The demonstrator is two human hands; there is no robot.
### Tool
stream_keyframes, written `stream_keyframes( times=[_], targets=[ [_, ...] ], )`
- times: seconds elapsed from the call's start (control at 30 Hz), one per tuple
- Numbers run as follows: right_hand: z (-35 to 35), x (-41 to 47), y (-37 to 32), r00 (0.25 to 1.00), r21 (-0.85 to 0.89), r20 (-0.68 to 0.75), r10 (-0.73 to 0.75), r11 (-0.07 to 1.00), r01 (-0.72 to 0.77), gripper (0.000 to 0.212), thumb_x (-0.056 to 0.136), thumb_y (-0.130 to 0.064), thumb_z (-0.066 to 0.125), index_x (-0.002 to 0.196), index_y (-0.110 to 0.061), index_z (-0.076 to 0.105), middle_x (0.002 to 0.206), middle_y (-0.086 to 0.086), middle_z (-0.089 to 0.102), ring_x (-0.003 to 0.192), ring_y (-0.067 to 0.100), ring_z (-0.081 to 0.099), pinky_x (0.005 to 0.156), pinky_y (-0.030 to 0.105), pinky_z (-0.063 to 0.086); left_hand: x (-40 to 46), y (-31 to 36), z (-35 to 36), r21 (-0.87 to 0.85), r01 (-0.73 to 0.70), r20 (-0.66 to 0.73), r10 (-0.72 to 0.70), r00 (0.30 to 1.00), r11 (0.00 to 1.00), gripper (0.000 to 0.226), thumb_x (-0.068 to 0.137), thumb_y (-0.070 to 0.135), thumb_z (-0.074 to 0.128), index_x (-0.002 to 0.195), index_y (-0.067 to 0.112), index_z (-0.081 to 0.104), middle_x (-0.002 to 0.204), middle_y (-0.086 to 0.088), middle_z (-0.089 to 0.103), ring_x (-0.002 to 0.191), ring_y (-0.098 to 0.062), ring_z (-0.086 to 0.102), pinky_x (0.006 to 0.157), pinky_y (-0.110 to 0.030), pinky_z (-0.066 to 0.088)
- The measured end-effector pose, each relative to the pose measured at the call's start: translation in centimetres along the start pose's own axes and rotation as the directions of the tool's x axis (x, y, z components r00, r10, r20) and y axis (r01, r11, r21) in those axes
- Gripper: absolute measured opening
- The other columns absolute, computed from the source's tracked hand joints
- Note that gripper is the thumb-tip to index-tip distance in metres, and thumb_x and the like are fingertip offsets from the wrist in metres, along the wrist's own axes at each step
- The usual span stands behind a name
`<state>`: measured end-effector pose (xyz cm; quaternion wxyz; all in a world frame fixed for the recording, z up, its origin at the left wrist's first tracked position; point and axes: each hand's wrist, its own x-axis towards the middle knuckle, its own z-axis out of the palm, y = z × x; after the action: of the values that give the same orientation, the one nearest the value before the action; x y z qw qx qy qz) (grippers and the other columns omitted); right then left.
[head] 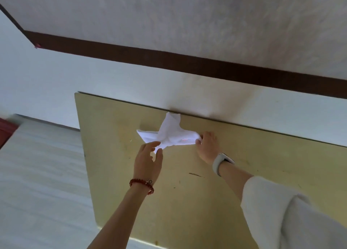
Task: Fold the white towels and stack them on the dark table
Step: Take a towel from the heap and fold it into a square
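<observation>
1. White towel [170, 134] lies crumpled on the yellowish bench [187, 201], near its far edge by the wall; corners splay out left, right and toward the wall.
2. Right hand [207, 145] pinches the towel's right end, fingers curled on the cloth.
3. Left hand [148, 159] sits at the near-left corner, fingers relaxed and straight, thumb touching the cloth edge.
4. Red bead bracelet [141, 184] on left wrist; pale watch [221, 162] on right; white sleeve [281, 211] pushed up.
5. Dark band [169, 59] crosses the wall.
</observation>
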<state>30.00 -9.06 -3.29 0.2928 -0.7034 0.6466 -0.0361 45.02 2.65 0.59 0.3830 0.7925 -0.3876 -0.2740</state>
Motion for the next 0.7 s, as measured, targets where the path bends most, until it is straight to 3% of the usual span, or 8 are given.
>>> stream_keyframes(
  times=[0.07, 0.13, 0.2, 0.3, 0.37, 0.43, 0.53, 0.7],
  targets=[
    [-0.6, -0.8, -0.7, 0.999, 0.143, -0.032, -0.035, 0.989, 0.04, 0.021, 0.092, -0.014, 0.046, 0.107, -0.001, 0.05, 0.109, 0.012, 0.055, 0.098, 0.028, 0.052, 0.077, 0.031, 0.04, 0.4, 0.6, -0.5, 0.001, -0.027, -0.02, 0.027, 0.999, 1.0, 0.022, 0.088, 0.01, 0.054, 0.109, 0.014, 0.063, 0.106, 0.006, 0.055, 0.094, -0.012, 0.055, 0.084, -0.033, 0.05],
    [-2.4, -2.2, -1.4, 0.98, 0.22, -0.097, -0.175, 0.956, 0.192, 0.011, 0.089, -0.01, 0.051, 0.099, -0.006, 0.053, 0.089, 0.003, 0.058, 0.079, 0.022, 0.054, 0.067, 0.028, 0.037, 1.0, 1.8, -1.1, -0.01, -0.096, -0.002, 0.096, 0.995, 0.995, 0.023, 0.087, 0.01, 0.056, 0.109, 0.017, 0.063, 0.106, 0.009, 0.054, 0.098, -0.014, 0.055, 0.083, -0.031, 0.048],
    [-5.3, -3.8, -2.6, 0.929, 0.184, -0.147, -0.339, 0.913, 0.363, 0.008, 0.086, -0.008, 0.053, 0.093, -0.011, 0.055, 0.079, -0.005, 0.055, 0.069, 0.015, 0.049, 0.063, 0.029, 0.039, 1.5, 3.7, -1.9, -0.046, -0.193, 0.08, 0.196, 0.977, 0.98, 0.029, 0.085, 0.019, 0.056, 0.114, 0.019, 0.06, 0.108, 0.019, 0.05, 0.105, -0.013, 0.052, 0.086, -0.028, 0.045],
    [-10.3, -6.2, -4.6, 0.872, 0.097, -0.111, -0.477, 0.868, 0.487, 0.013, 0.086, -0.014, 0.056, 0.099, -0.015, 0.056, 0.086, -0.008, 0.059, 0.074, 0.01, 0.05, 0.065, 0.023, 0.04, 2.0, 7.1, -3.1, -0.125, -0.284, 0.284, 0.309, 0.908, 0.951, 0.044, 0.082, 0.031, 0.053, 0.126, 0.032, 0.049, 0.116, 0.029, 0.043, 0.115, -0.006, 0.044, 0.094, -0.024, 0.039],
    [-13.4, -7.5, -6.0, 0.854, 0.102, -0.083, -0.514, 0.848, 0.52, 0.012, 0.087, -0.019, 0.058, 0.098, -0.019, 0.054, 0.086, -0.011, 0.057, 0.078, 0.008, 0.053, 0.066, 0.014, 0.04, 1.9, 9.2, -3.8, -0.191, -0.326, 0.353, 0.375, 0.857, 0.926, 0.042, 0.086, 0.022, 0.058, 0.12, 0.043, 0.046, 0.117, 0.03, 0.048, 0.116, -0.003, 0.046, 0.096, -0.023, 0.038],
    [-16.1, -8.7, -7.2, 0.851, 0.169, -0.075, -0.52, 0.834, 0.525, 0.01, 0.087, -0.02, 0.059, 0.092, -0.025, 0.052, 0.085, -0.015, 0.057, 0.079, 0.005, 0.056, 0.071, 0.013, 0.044, 1.5, 11.3, -4.2, -0.262, -0.315, 0.363, 0.396, 0.844, 0.912, 0.039, 0.086, 0.015, 0.062, 0.107, 0.046, 0.052, 0.107, 0.03, 0.057, 0.107, 0.004, 0.054, 0.095, -0.023, 0.042],
    [-18.9, -10.2, -8.2, 0.869, 0.25, -0.076, -0.488, 0.835, 0.491, 0.013, 0.085, -0.022, 0.062, 0.087, -0.031, 0.053, 0.083, -0.02, 0.057, 0.079, 0.0, 0.056, 0.071, 0.012, 0.046, 0.9, 13.6, -4.8, -0.374, -0.277, 0.308, 0.4, 0.863, 0.885, 0.029, 0.08, 0.009, 0.069, 0.086, 0.036, 0.061, 0.093, 0.021, 0.064, 0.09, 0.005, 0.059, 0.091, -0.027, 0.047],
    [-22.0, -11.3, -8.2, 0.855, 0.208, -0.045, -0.517, 0.832, 0.514, 0.008, 0.086, -0.021, 0.063, 0.088, -0.022, 0.055, 0.081, -0.012, 0.056, 0.074, 0.005, 0.054, 0.064, 0.008, 0.042, -0.5, 15.8, -5.7, -0.408, -0.331, 0.28, 0.462, 0.842, 0.851, 0.023, 0.08, 0.003, 0.067, 0.075, 0.022, 0.055, 0.093, 0.014, 0.063, 0.088, -0.002, 0.06, 0.087, -0.023, 0.05]
  ],
)
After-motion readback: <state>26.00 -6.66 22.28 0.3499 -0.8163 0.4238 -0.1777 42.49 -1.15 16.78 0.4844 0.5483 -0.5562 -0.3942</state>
